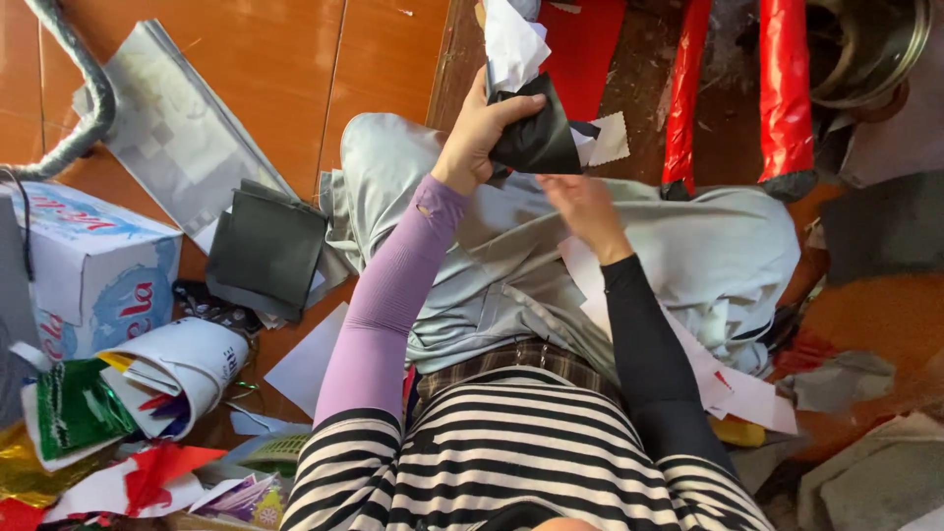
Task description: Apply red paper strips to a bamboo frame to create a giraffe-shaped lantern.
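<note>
L hand fingers clenched on black paper, R hand just below black paper, fingers blurred, grip can't tell, dark sheet stack well left, white paper above.

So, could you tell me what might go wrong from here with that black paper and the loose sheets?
The left hand grips the black paper and white paper together, so the white one might slip out. The white sheets on the lap could slide to the cluttered floor.
</note>
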